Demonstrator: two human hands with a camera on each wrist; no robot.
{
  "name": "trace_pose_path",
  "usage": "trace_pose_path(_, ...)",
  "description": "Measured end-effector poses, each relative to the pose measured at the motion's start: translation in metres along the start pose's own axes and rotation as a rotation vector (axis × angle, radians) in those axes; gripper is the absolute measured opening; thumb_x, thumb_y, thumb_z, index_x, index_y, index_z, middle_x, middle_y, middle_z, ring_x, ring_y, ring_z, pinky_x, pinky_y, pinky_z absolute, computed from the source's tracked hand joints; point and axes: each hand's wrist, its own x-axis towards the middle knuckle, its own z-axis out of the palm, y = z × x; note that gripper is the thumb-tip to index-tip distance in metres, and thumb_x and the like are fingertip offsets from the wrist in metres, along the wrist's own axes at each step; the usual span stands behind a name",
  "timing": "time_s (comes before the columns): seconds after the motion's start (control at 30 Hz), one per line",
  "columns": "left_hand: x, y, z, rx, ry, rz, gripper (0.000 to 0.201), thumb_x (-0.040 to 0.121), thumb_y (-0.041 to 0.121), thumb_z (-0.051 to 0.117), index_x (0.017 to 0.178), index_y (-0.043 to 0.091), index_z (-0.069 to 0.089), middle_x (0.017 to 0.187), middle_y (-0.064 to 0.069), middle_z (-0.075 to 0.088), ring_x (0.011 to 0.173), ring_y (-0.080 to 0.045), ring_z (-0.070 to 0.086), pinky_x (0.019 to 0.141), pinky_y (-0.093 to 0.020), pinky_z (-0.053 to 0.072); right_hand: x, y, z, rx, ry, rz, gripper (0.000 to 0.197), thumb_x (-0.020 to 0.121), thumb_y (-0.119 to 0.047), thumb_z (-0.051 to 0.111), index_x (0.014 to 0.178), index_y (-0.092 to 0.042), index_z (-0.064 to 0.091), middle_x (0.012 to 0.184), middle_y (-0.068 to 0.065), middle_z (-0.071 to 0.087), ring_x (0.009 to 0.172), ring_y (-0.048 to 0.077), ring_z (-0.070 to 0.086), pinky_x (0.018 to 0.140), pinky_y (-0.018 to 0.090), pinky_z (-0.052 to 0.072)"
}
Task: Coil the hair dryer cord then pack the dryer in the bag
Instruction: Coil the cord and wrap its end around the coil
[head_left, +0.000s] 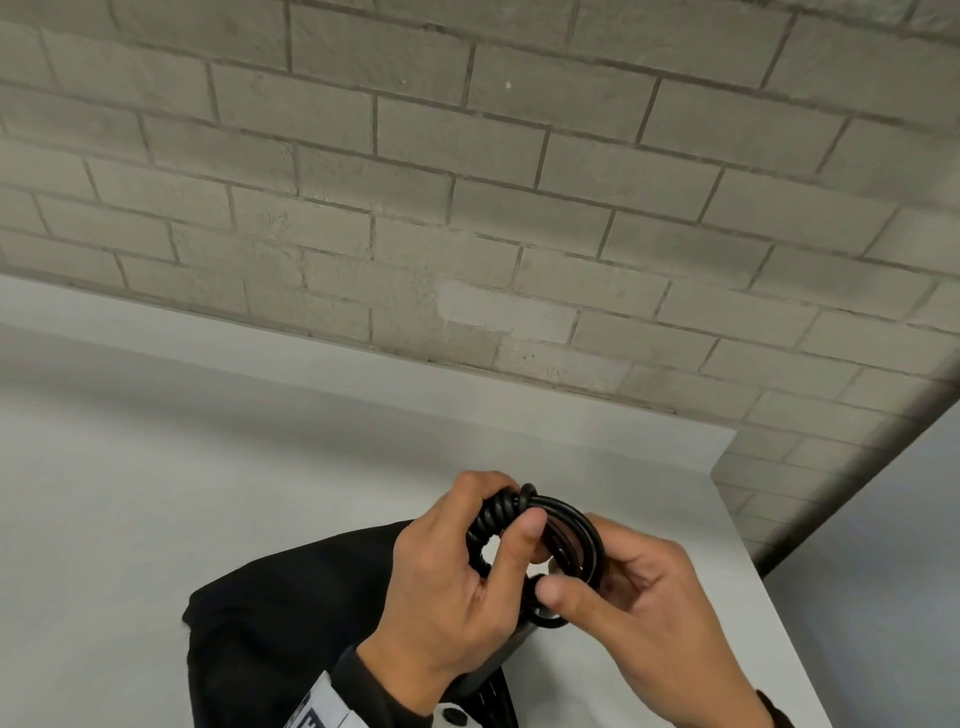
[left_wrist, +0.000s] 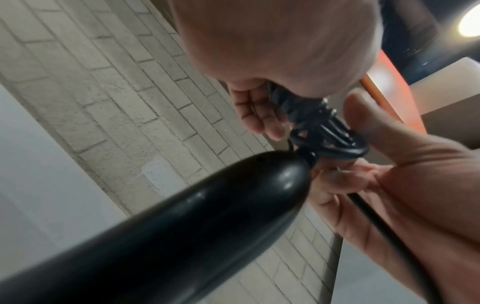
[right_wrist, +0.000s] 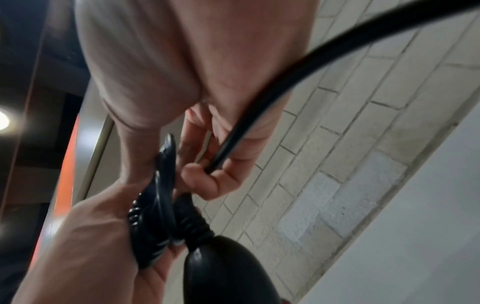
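The grey brick wall (head_left: 467, 208) rises behind the white table (head_left: 130, 493); on the table lies my black bag (head_left: 291, 597), just beneath my hands; the hair dryer (left_wrist: 182, 236) hangs handle-up below them, its body blurred, perhaps touching the bag; my left hand (head_left: 441, 587) curls round the coiled cord (head_left: 566, 540); my right hand (head_left: 639, 613) pinches its loops.
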Motion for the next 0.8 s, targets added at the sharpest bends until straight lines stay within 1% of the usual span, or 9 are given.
trace_pose_path(0.17, 0.003, 0.002, 0.001, -0.054, -0.024, -0.114, 0.03, 0.096, 0.043, 0.052, 0.113, 0.021, 0.061, 0.084, 0.014, 0.066, 0.075, -0.004, 0.067, 0.068, -0.01, 0.048, 0.007, -0.006, -0.008, -0.066, -0.046, 0.029, 0.021, 0.085, -0.026, 0.07, 0.099, -0.01, 0.073, 0.09, 0.012, 0.072, 0.088, 0.029, 0.068, 0.084, 0.052, 0.053)
trace_pose_path(0.23, 0.005, 0.003, 0.001, -0.109, -0.031, -0.181, 0.03, 0.093, 0.038, 0.057, 0.118, 0.022, 0.064, 0.089, 0.011, 0.07, 0.082, -0.01, 0.07, 0.073, -0.014, 0.051, 0.013, -0.009, -0.011, -0.084, -0.069, 0.047, 0.017, 0.087, -0.024, 0.068, 0.099, -0.013, 0.073, 0.09, 0.01, 0.073, 0.089, 0.025, 0.069, 0.084, 0.047, 0.054)
trace_pose_path(0.33, 0.007, 0.004, 0.0, -0.182, -0.024, -0.27, 0.023, 0.089, 0.036, 0.06, 0.109, 0.026, 0.067, 0.093, 0.007, 0.072, 0.087, -0.013, 0.071, 0.075, -0.013, 0.051, 0.02, -0.012, -0.01, -0.098, -0.079, 0.058, 0.013, 0.087, -0.025, 0.067, 0.098, -0.021, 0.073, 0.093, 0.002, 0.074, 0.092, 0.018, 0.069, 0.084, 0.032, 0.051)
trace_pose_path(0.4, 0.009, 0.003, 0.0, -0.198, -0.002, -0.322, 0.02, 0.087, 0.041, 0.061, 0.103, 0.031, 0.068, 0.095, 0.008, 0.071, 0.089, -0.012, 0.07, 0.074, -0.011, 0.05, 0.023, -0.011, -0.007, -0.187, -0.056, 0.045, 0.017, 0.085, -0.035, 0.067, 0.098, -0.025, 0.073, 0.094, -0.001, 0.073, 0.093, 0.018, 0.067, 0.086, 0.033, 0.051)
trace_pose_path(0.47, 0.01, 0.001, 0.0, -0.207, 0.032, -0.372, 0.015, 0.087, 0.041, 0.065, 0.1, 0.035, 0.068, 0.094, 0.008, 0.071, 0.09, -0.011, 0.069, 0.073, -0.01, 0.049, 0.022, -0.006, 0.001, -0.315, 0.079, 0.051, 0.025, 0.077, -0.045, 0.073, 0.098, -0.032, 0.069, 0.092, -0.006, 0.069, 0.09, 0.015, 0.061, 0.081, 0.027, 0.051)
trace_pose_path(0.53, 0.012, 0.0, 0.0, -0.227, 0.065, -0.426, 0.007, 0.089, 0.037, 0.068, 0.096, 0.038, 0.068, 0.088, 0.008, 0.072, 0.084, -0.008, 0.069, 0.07, -0.009, 0.049, 0.02, -0.002, 0.017, -0.379, 0.376, 0.029, 0.046, 0.061, -0.042, 0.087, 0.1, -0.039, 0.062, 0.091, -0.009, 0.06, 0.086, 0.013, 0.055, 0.069, 0.014, 0.046)
trace_pose_path(0.6, 0.015, -0.002, 0.0, -0.236, 0.089, -0.453, 0.01, 0.084, 0.033, 0.067, 0.093, 0.037, 0.069, 0.084, 0.007, 0.072, 0.079, -0.007, 0.069, 0.068, -0.009, 0.049, 0.02, 0.001, 0.036, -0.484, 0.627, -0.174, 0.048, 0.055, -0.03, 0.09, 0.091, -0.039, 0.06, 0.09, -0.006, 0.053, 0.079, 0.009, 0.052, 0.068, 0.01, 0.04)
trace_pose_path(0.7, 0.017, -0.004, 0.0, -0.216, 0.134, -0.475, 0.014, 0.078, 0.033, 0.065, 0.091, 0.035, 0.068, 0.083, 0.009, 0.072, 0.076, -0.003, 0.069, 0.066, -0.006, 0.047, 0.025, 0.008, 0.055, -0.62, 0.723, -0.4, 0.022, 0.063, -0.018, 0.085, 0.075, -0.033, 0.074, 0.077, 0.0, 0.048, 0.063, 0.006, 0.046, 0.055, 0.016, 0.038)
trace_pose_path(0.8, 0.018, -0.006, 0.0, -0.204, 0.154, -0.492, 0.014, 0.078, 0.033, 0.066, 0.091, 0.036, 0.068, 0.081, 0.009, 0.072, 0.075, -0.003, 0.068, 0.064, -0.005, 0.046, 0.028, 0.013, 0.057, -0.623, 0.737, -0.4, 0.01, 0.074, -0.03, 0.078, 0.084, -0.03, 0.078, 0.072, -0.002, 0.047, 0.056, 0.013, 0.042, 0.05, 0.021, 0.034)
